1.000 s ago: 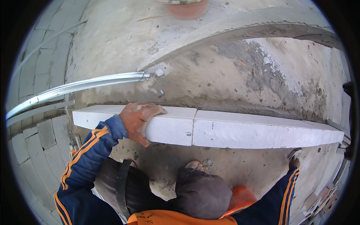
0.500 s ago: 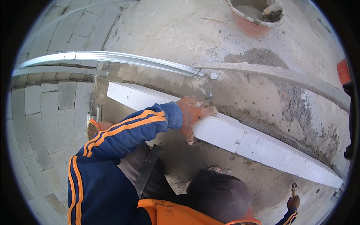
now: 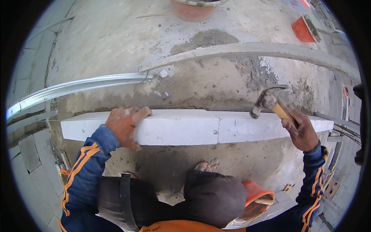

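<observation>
Grey, dusty concrete floor (image 3: 104,42) spreads across most of the view. On it lies a long, straight row of smooth white rectangular blocks, running crosswise in front of the person's knees: a left white block (image 3: 177,129) and a right white block (image 3: 251,129) stand end to end, with a narrow joint between them. Beyond the row, a long grey board (image 3: 216,51) slants toward the right, its near end beside the tip of a shiny silver metal channel (image 3: 89,85) that comes in from the left. Three round buckets stand around: a faded red one (image 3: 193,11) at the top edge, an orange one (image 3: 303,30) at the upper right, and another orange one (image 3: 253,189) beside the person's right knee.

Held in the person's right hand (image 3: 299,129) is a claw hammer (image 3: 267,101) with a dark metal head and a pale wooden handle. The fingers close round that handle; the head is over the right block, though whether it touches cannot be told. Fingers spread, the left hand (image 3: 126,125) rests over the left block's top edge and front face. Smallest is a whitish lump (image 3: 164,73) near the channel's tip.
</observation>
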`<state>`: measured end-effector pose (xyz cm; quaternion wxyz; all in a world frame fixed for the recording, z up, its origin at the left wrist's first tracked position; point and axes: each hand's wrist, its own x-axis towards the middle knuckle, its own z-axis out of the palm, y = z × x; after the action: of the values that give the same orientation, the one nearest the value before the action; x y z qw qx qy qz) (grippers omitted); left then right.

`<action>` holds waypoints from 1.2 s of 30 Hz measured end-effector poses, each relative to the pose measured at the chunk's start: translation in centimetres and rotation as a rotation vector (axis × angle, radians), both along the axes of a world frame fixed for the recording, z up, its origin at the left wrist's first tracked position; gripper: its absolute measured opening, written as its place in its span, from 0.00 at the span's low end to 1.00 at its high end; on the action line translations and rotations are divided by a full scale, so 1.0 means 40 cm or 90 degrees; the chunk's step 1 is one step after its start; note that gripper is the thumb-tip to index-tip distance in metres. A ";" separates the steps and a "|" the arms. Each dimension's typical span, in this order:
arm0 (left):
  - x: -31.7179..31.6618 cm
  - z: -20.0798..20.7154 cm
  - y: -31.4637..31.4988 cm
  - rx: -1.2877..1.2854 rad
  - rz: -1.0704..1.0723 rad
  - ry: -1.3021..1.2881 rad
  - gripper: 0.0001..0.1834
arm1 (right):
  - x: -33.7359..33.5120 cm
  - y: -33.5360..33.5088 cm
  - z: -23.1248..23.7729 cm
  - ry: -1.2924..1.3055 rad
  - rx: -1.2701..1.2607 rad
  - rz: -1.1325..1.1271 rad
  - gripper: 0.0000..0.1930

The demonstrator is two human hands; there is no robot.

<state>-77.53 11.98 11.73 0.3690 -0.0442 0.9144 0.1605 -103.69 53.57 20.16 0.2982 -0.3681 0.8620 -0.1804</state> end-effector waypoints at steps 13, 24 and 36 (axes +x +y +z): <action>0.017 -0.022 -0.007 0.023 0.023 0.078 0.56 | 0.001 -0.520 -0.493 -0.108 0.154 0.307 0.23; 0.017 -0.043 -0.016 0.040 -0.021 0.130 0.53 | 0.046 -0.591 -0.448 -0.135 0.238 0.312 0.23; 0.239 0.011 -0.246 0.052 0.332 0.486 0.57 | 0.235 -0.493 -0.051 0.206 -0.116 0.259 0.23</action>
<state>-67.97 2.13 12.15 -0.0454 -0.1957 0.9362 0.2883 -94.28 33.84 18.13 0.1524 -0.5830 0.7869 -0.1327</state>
